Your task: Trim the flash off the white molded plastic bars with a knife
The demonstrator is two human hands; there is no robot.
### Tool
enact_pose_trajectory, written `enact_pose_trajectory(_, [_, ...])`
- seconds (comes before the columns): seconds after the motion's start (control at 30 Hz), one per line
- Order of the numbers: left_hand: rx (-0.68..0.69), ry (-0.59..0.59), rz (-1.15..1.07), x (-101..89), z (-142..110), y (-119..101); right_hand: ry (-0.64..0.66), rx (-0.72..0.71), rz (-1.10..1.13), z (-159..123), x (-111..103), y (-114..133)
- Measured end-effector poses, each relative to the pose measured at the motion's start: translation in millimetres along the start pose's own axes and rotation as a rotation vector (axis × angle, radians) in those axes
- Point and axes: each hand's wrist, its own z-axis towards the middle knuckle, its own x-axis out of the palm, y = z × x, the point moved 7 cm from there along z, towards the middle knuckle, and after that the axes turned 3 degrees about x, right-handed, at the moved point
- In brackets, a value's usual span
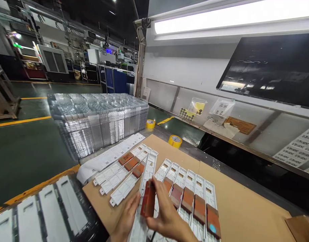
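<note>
My right hand point(167, 211) is closed around a reddish-brown block point(148, 200), thumb on one side and fingers on the other. The block is over a long white plastic panel point(149, 164), tilted up from the cardboard; whether the two touch I cannot tell. My left hand point(128, 216) grips this panel's left edge, its fingers partly hidden. To the right lies a row of several white ribbed panels point(197, 181), each with a reddish block point(187, 200) on it. On the left are 3 more such panels point(124, 190) bearing blocks point(131, 163).
Cardboard point(235, 205) covers the bench. Behind stands a tall stack of clear plastic trays point(99, 121), with a paper sheet point(111, 156) before it. Two yellow tape rolls point(175, 141) sit near the back edge. White panels fill a black tray point(90, 208) at lower left. A monitor point(270, 67) hangs upper right.
</note>
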Motion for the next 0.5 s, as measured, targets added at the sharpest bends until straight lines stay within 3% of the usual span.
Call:
enact_pose_trajectory(0.07, [0.034, -0.017, 0.043, -1.5, -7.6, 1.3, -0.077, -0.070, -0.098, -9.0, 7.9, 12.7])
enact_pose_trajectory(0.2, [0.084, 0.018, 0.102, 3.2, -20.3, 5.6, -0.167, -0.068, -0.140, -16.2, 10.9, 18.2])
enact_pose_trajectory(0.37, [0.139, 0.088, 0.185, 13.9, -34.0, 1.6, -0.112, -0.126, -0.145, -27.1, 14.4, 25.8])
enact_pose_trajectory(0.5, [0.173, 0.166, 0.223, 29.3, -49.4, -6.9, -0.152, -0.115, -0.252, -32.6, 12.7, 32.3])
